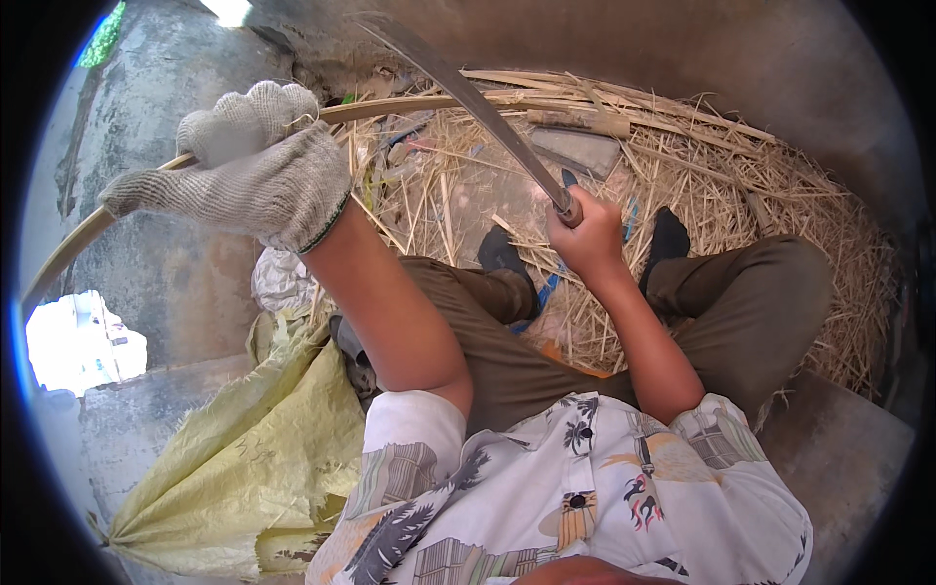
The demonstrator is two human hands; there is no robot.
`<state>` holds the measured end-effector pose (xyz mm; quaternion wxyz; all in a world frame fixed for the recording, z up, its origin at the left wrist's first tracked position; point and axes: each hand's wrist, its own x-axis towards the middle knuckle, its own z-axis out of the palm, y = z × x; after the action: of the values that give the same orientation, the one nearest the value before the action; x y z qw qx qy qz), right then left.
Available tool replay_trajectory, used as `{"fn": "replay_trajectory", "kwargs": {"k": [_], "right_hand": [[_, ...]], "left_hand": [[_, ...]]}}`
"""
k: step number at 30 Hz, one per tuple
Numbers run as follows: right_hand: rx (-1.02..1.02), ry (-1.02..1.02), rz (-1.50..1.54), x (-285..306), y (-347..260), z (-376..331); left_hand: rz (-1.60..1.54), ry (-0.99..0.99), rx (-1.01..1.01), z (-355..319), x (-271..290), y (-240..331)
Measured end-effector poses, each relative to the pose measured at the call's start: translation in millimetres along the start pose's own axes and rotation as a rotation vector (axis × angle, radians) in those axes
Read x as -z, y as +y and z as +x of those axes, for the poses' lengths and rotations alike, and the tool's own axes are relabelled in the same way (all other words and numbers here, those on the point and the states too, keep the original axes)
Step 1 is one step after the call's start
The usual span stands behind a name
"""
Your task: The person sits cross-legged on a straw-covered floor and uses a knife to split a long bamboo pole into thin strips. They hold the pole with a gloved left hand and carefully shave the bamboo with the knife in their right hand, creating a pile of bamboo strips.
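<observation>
My left hand (255, 180), in a knitted off-white work glove, is closed around a long, narrow bamboo strip (73, 241). The strip bends in an arc from the far left edge, through the glove, toward the heap at the back. Bare and closed, my right hand (591, 234) grips the handle of a long knife (485, 114). Its slightly curved blade points up and to the left, its tip beyond the strip. In the picture the blade crosses in front of the strip's far part; whether they touch I cannot tell.
Pale split strips and shavings (780, 200) cover the floor ahead and to the right. Among them lie a grey block (575, 149) and a short bamboo piece (585, 121). A yellow woven sack (249, 448) lies at my left. Walls (702, 49) stand close behind the heap.
</observation>
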<state>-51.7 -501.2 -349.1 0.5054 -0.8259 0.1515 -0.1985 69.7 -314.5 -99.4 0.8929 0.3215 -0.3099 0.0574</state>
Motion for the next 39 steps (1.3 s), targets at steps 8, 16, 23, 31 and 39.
{"fn": "replay_trajectory", "kwargs": {"k": [8, 16, 23, 31, 39], "right_hand": [[-0.33, -0.248, 0.091, -14, 26, 3], [-0.202, -0.026, 0.352, -1, 3, 10], [-0.279, 0.043, 0.264, -5, 21, 10], [-0.306, 0.072, 0.324, -24, 53, -7], [-0.833, -0.377, 0.523, -37, 92, -8]], "left_hand": [[0.109, -0.097, -0.052, -21, -27, 27], [0.05, 0.023, 0.016, -1, -4, -12], [0.192, 0.075, 0.096, 0, 3, -97], [0.154, 0.208, 0.14, -9, -61, -119], [0.269, 0.208, 0.022, -5, -48, -118]]}}
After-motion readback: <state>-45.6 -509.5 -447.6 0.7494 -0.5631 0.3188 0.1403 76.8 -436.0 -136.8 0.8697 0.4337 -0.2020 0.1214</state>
